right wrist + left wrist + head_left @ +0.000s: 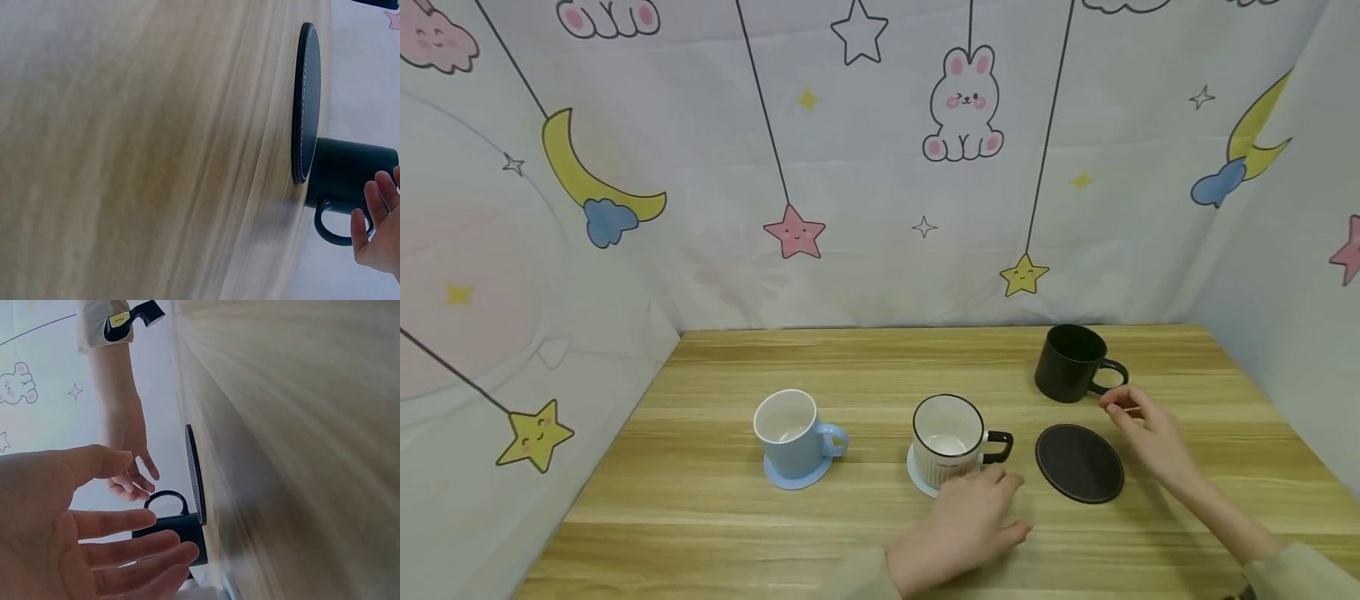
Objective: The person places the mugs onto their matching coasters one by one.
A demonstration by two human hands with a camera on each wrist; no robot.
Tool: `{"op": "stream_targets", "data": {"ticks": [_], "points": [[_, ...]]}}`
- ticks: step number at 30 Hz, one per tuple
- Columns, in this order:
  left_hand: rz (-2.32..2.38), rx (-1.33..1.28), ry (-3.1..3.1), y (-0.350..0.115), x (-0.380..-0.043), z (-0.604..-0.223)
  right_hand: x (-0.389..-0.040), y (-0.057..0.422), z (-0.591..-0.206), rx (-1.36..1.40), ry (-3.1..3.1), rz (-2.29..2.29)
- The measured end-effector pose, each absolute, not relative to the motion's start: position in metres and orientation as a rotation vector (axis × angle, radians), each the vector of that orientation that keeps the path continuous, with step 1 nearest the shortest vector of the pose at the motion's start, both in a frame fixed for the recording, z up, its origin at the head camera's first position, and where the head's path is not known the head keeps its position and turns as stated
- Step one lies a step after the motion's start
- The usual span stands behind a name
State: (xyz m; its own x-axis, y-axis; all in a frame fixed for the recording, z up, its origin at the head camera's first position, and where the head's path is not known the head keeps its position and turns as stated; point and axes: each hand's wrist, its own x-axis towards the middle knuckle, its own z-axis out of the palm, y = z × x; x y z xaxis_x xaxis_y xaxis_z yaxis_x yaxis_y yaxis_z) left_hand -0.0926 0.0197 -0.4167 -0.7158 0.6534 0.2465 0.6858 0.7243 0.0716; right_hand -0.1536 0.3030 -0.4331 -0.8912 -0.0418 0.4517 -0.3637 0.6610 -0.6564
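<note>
My right hand [1153,433] reaches in beside the handle of a black mug [1070,367], its fingers loosely bent and nothing between them. In the right wrist view those fingers [382,194] overlap the mug's handle [331,234]. In front of this mug lies a round black coaster [1078,463] with a stitched edge. My left hand [958,521] is spread out, empty, just in front of a white ribbed mug [947,437] with a black rim and handle. That mug stands on a pale round coaster [916,473], partly hidden by the mug.
To the left, a light blue mug [793,437] stands on a blue coaster [797,482]. Everything sits on a wood-grain table [700,533]. A white cloth [880,167] printed with stars, moons and bunnies hangs behind the table and at its sides.
</note>
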Motion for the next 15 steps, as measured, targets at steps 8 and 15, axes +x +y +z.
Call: {"op": "stream_targets", "data": {"ticks": [8, 15], "points": [[-0.276, -0.991, -2.726, 0.034, -0.096, -0.421, -0.16, 0.312, -0.433, 0.257, -2.482, 1.093], [-0.277, -0.988, -2.768, 0.044, -0.099, -0.42, -0.167, 0.317, -0.429, 0.261, -2.41, 1.095]]}}
